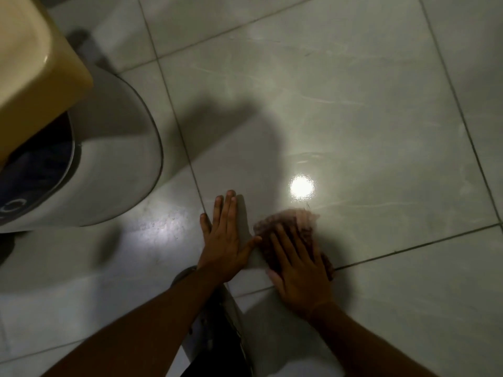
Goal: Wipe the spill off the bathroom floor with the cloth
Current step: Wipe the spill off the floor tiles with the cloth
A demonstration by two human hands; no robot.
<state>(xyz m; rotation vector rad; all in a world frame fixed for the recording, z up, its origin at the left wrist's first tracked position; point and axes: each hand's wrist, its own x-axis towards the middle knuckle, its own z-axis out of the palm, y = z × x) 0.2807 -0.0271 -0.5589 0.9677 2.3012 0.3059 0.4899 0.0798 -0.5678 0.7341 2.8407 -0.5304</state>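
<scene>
Now press flat with right hand, palm spread on the brown cloth beside the glare; sweep toward the wet sheen ahead. Left hand released, splayed on the floor; keep as brace.

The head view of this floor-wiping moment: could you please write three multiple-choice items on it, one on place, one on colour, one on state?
1. Where does the cloth lie?
A. in the bin
B. under the right hand
C. on the sink

2. What colour is the cloth?
A. reddish brown
B. bright blue
C. green

3. How is the left hand placed?
A. curled in a fist
B. raised off the floor
C. flat on the tile, fingers stretched out

Answers: 1 B, the right hand presses on it on the floor. 2 A, its blurred edge shows reddish brown. 3 C, the palm lies down beside the cloth.
</scene>
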